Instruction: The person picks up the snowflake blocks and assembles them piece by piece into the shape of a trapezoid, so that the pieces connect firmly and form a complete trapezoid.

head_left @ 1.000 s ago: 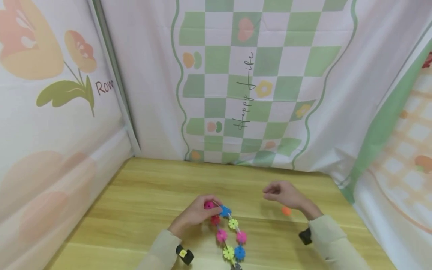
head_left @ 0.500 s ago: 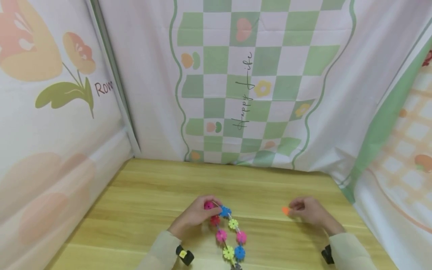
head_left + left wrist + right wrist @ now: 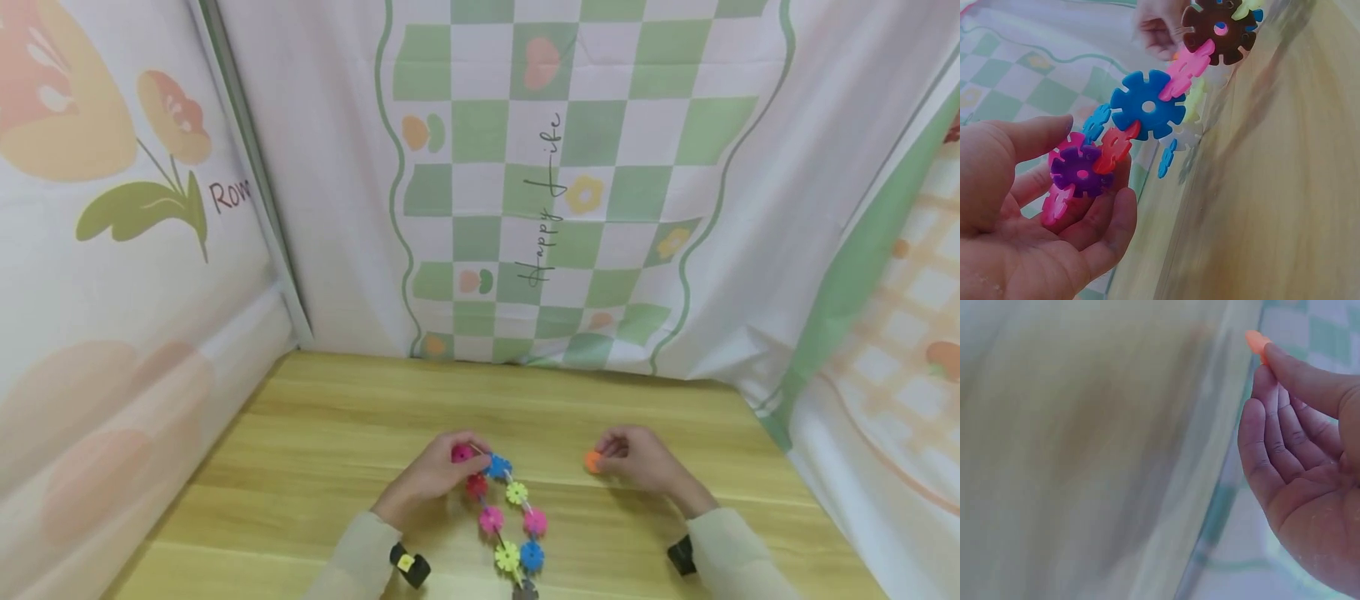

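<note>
My left hand [image 3: 433, 472] holds one end of a chain of interlocking plastic snowflake discs. In the left wrist view a purple disc [image 3: 1079, 167] and pink discs sit between thumb and curled fingers. The chain runs on through a red disc [image 3: 1116, 148] and a large blue disc [image 3: 1127, 103] to a dark brown disc [image 3: 1204, 37]. From the head it forms a long loop, with yellow discs [image 3: 507, 557] among pink and blue ones. To the right, my right hand [image 3: 647, 460] pinches a single orange snowflake disc [image 3: 592, 462] between thumb and fingertip, apart from the chain.
Both hands work over a wood-grain table [image 3: 360, 400]. A checkered green and white cloth [image 3: 540, 250] hangs behind it, and printed curtains [image 3: 135, 292] close off the sides. The near end of the chain leaves the head view at the bottom.
My right hand moved right to the orange disc on the table, took hold of it and brought it back left. The left hand and chain have hardly moved.
</note>
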The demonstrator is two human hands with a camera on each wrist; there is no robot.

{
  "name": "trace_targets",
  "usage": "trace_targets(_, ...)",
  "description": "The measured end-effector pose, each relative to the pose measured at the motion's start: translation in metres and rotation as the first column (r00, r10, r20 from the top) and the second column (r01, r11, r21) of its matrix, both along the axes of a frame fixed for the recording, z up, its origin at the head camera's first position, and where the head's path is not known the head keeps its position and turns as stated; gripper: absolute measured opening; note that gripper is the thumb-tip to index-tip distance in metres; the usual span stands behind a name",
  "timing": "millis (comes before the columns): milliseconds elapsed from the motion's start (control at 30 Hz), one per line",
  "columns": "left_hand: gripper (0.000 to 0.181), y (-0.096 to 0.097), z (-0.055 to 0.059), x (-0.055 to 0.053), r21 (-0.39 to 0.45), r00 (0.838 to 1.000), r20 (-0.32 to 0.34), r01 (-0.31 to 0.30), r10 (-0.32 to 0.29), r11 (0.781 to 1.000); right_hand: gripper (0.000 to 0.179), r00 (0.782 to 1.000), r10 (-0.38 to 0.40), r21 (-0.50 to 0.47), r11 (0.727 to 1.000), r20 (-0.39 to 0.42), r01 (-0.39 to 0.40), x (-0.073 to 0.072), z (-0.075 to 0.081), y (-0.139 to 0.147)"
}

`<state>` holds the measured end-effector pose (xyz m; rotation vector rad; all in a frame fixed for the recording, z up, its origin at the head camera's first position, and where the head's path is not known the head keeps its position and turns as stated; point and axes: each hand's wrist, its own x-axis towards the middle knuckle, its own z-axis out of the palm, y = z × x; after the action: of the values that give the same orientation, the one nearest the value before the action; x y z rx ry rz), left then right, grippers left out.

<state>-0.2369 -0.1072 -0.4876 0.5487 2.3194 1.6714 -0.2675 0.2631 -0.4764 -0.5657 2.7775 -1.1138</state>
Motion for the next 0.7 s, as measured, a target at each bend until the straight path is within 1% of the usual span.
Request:
trace_targets(133, 0.020, 0.000, 0.000, 0.000, -0.007, 1.000, -0.007, -0.001, 0.001, 1.000, 0.017, 0.996, 0.083, -0.024, 0.996, -0.012, -0.084, -0.003, 0.007, -0.036)
trace_targets(233, 0.021, -0.001, 0.000, 0.000, -0.013, 1.000, -0.019, -0.006, 0.006, 1.000, 0.015, 0.988, 0.155, -0.042, 0.987, -0.026, -0.156, -0.005, 0.012, -0.064)
trace_targets(367, 0.020, -0.002, -0.002, -0.001, -0.015, 0.999, -0.037, 0.004, -0.004, 1.000, 0.011, 0.964, 0.261, -0.042, 0.964, -0.054, -0.263, -0.004, 0.016, -0.093)
trace_targets(467, 0.021, -0.003, -0.004, -0.003, -0.014, 0.999, -0.046, 0.010, -0.011, 1.000, 0.010, 0.946, 0.316, -0.030, 0.947, -0.070, -0.319, 0.001, 0.018, -0.109)
trace_targets(567, 0.023, -0.005, -0.004, -0.004, -0.015, 0.999, -0.044, 0.003, -0.004, 1.000, 0.010, 0.937, 0.339, -0.025, 0.939, -0.081, -0.342, 0.006, 0.019, -0.119)
trace_targets(700, 0.025, -0.007, -0.003, -0.004, -0.017, 0.999, -0.034, -0.009, 0.008, 1.000, 0.010, 0.936, 0.337, -0.014, 0.940, -0.102, -0.340, 0.008, 0.020, -0.127)
